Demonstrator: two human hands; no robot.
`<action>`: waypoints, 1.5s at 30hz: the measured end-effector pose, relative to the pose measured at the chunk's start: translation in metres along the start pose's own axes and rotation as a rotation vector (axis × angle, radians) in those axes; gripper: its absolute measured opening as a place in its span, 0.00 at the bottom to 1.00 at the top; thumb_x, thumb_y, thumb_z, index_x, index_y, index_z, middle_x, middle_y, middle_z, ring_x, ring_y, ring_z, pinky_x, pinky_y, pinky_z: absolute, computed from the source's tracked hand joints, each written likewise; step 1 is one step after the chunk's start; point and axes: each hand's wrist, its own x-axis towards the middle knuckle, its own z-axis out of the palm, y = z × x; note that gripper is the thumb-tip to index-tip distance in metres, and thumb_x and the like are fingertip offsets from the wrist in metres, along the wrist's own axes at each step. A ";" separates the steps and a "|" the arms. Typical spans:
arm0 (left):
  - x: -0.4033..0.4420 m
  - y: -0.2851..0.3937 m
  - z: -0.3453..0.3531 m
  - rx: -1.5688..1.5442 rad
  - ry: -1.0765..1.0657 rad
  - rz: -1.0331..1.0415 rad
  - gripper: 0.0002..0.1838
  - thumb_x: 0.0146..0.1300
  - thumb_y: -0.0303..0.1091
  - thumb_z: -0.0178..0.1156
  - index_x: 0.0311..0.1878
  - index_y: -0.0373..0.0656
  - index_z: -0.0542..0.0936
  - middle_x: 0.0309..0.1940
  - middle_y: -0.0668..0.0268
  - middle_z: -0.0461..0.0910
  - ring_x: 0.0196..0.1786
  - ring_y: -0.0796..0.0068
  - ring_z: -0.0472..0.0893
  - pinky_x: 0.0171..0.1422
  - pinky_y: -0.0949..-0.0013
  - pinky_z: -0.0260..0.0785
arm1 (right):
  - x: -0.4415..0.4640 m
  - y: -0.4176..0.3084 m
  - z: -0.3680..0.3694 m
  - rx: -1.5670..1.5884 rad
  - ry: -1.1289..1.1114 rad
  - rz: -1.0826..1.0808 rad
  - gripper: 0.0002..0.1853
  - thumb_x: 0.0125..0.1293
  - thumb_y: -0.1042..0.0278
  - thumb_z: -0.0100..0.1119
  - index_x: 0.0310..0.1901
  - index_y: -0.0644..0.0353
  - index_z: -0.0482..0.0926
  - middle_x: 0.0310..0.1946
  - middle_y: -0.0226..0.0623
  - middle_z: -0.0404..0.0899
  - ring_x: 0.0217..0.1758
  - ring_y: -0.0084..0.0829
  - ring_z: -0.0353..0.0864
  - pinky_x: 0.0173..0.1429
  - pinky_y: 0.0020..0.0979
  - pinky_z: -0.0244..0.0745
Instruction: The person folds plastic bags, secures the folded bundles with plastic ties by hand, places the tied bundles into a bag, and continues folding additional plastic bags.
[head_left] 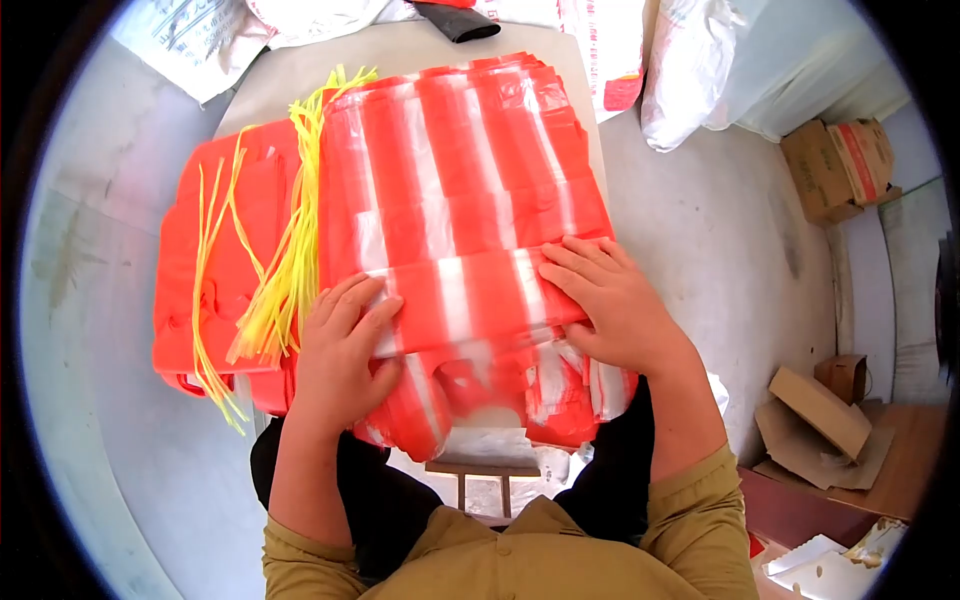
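A thick stack of red and white striped plastic bags (470, 190) lies on the table before me, its handle ends hanging over the near edge toward my lap. On the near left part of the stack rests my left hand (345, 345), fingers spread out over the plastic. My right hand (605, 300) lies flat on the near right side, fingers stretched across a folded band of the top bag. Along the stack's left side runs a bundle of yellow plastic strips (290, 255), close to my left hand. Neither hand grips anything that I can see.
Left of the strips is a pile of plain red bags (225, 250). White printed sacks (605, 50) and a black item (455, 22) are at the far side of the table (275, 85). Cardboard boxes (835, 165) stand at right; an open carton (820, 425) sits nearer.
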 end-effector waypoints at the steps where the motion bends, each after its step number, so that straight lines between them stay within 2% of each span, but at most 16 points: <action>1: 0.001 0.000 0.001 0.004 -0.001 -0.005 0.27 0.48 0.27 0.71 0.56 0.42 0.83 0.63 0.54 0.80 0.71 0.47 0.76 0.75 0.47 0.68 | 0.000 0.001 0.000 -0.015 -0.001 -0.002 0.37 0.52 0.74 0.68 0.69 0.58 0.78 0.75 0.39 0.74 0.82 0.45 0.66 0.85 0.51 0.57; 12: 0.002 -0.008 -0.003 -0.030 -0.023 -0.079 0.25 0.51 0.22 0.67 0.57 0.39 0.81 0.66 0.55 0.81 0.73 0.49 0.76 0.76 0.50 0.69 | 0.000 0.015 -0.006 0.088 -0.017 0.056 0.39 0.50 0.76 0.66 0.70 0.58 0.78 0.75 0.41 0.74 0.81 0.45 0.68 0.86 0.49 0.56; 17: 0.001 -0.020 -0.005 -0.099 -0.007 -0.045 0.23 0.53 0.21 0.66 0.55 0.38 0.83 0.64 0.54 0.83 0.72 0.48 0.78 0.75 0.51 0.71 | -0.002 0.018 -0.011 0.239 0.003 0.095 0.34 0.53 0.79 0.65 0.67 0.59 0.81 0.73 0.42 0.76 0.80 0.47 0.68 0.85 0.47 0.59; 21: -0.004 -0.031 -0.005 -0.297 0.013 -0.099 0.20 0.55 0.20 0.66 0.53 0.38 0.85 0.62 0.55 0.85 0.70 0.49 0.79 0.75 0.51 0.71 | -0.005 0.025 -0.017 0.276 -0.012 0.106 0.30 0.56 0.80 0.65 0.64 0.59 0.84 0.68 0.45 0.81 0.78 0.49 0.71 0.82 0.47 0.64; 24: -0.010 -0.036 -0.005 -0.497 0.039 -0.181 0.16 0.59 0.20 0.66 0.52 0.38 0.85 0.58 0.55 0.87 0.68 0.53 0.82 0.74 0.54 0.71 | -0.007 0.020 -0.027 0.440 -0.010 0.183 0.25 0.60 0.82 0.61 0.61 0.61 0.85 0.60 0.43 0.86 0.67 0.41 0.82 0.72 0.42 0.76; 27: -0.013 -0.037 -0.005 -0.596 0.063 -0.279 0.12 0.65 0.22 0.65 0.51 0.37 0.85 0.54 0.56 0.89 0.62 0.61 0.84 0.70 0.58 0.72 | -0.008 0.008 -0.043 0.796 -0.135 0.591 0.18 0.65 0.83 0.59 0.56 0.64 0.86 0.49 0.35 0.86 0.52 0.27 0.86 0.60 0.33 0.82; 29: -0.015 -0.038 -0.006 -0.596 0.079 -0.269 0.09 0.70 0.24 0.64 0.51 0.37 0.85 0.49 0.59 0.89 0.55 0.68 0.85 0.65 0.62 0.74 | -0.011 0.015 -0.040 0.868 -0.128 0.609 0.14 0.67 0.83 0.59 0.52 0.65 0.86 0.45 0.31 0.85 0.47 0.20 0.83 0.55 0.29 0.81; 30: -0.019 -0.043 -0.005 -0.690 0.081 -0.330 0.09 0.71 0.25 0.63 0.51 0.36 0.85 0.48 0.61 0.89 0.53 0.70 0.85 0.62 0.64 0.75 | -0.011 0.017 -0.040 0.904 -0.124 0.617 0.12 0.68 0.83 0.60 0.50 0.65 0.86 0.43 0.28 0.84 0.44 0.16 0.82 0.52 0.27 0.80; 32: -0.025 -0.048 -0.004 -0.879 0.084 -0.454 0.09 0.75 0.28 0.62 0.52 0.36 0.84 0.45 0.64 0.88 0.47 0.75 0.84 0.56 0.67 0.76 | -0.010 0.016 -0.038 0.965 0.005 0.655 0.09 0.69 0.81 0.61 0.49 0.64 0.85 0.42 0.27 0.83 0.43 0.17 0.80 0.51 0.26 0.79; 35: -0.008 -0.025 -0.001 -0.781 0.211 -0.607 0.10 0.78 0.31 0.61 0.54 0.35 0.84 0.41 0.68 0.85 0.43 0.80 0.81 0.50 0.72 0.74 | -0.001 0.023 -0.024 0.899 0.146 0.632 0.07 0.72 0.78 0.62 0.50 0.63 0.82 0.41 0.26 0.83 0.41 0.17 0.79 0.49 0.24 0.76; 38: -0.001 -0.032 0.013 -0.654 0.210 -0.629 0.11 0.77 0.31 0.61 0.54 0.34 0.83 0.41 0.67 0.85 0.44 0.82 0.81 0.49 0.74 0.74 | 0.011 0.029 -0.003 0.781 0.238 0.642 0.08 0.74 0.74 0.62 0.51 0.62 0.80 0.41 0.26 0.83 0.42 0.17 0.78 0.50 0.23 0.76; 39: -0.001 -0.034 0.017 -0.695 0.245 -0.610 0.11 0.77 0.31 0.61 0.55 0.35 0.82 0.39 0.68 0.84 0.42 0.83 0.80 0.47 0.75 0.73 | 0.013 0.030 0.002 0.745 0.264 0.658 0.08 0.75 0.73 0.62 0.52 0.62 0.79 0.41 0.26 0.83 0.43 0.17 0.78 0.50 0.23 0.76; 42: 0.004 -0.027 0.011 -0.591 0.230 -0.643 0.11 0.78 0.31 0.61 0.56 0.35 0.81 0.35 0.69 0.82 0.39 0.83 0.79 0.46 0.75 0.72 | 0.015 0.034 0.011 0.771 0.381 0.589 0.08 0.76 0.72 0.62 0.53 0.61 0.79 0.42 0.27 0.84 0.44 0.16 0.78 0.51 0.23 0.76; 45: 0.005 -0.031 0.017 -0.586 0.259 -0.675 0.12 0.75 0.32 0.64 0.56 0.36 0.80 0.38 0.68 0.81 0.38 0.81 0.77 0.43 0.74 0.71 | 0.019 0.029 0.007 0.788 0.373 0.625 0.10 0.74 0.73 0.63 0.55 0.61 0.80 0.47 0.32 0.85 0.47 0.21 0.80 0.55 0.27 0.77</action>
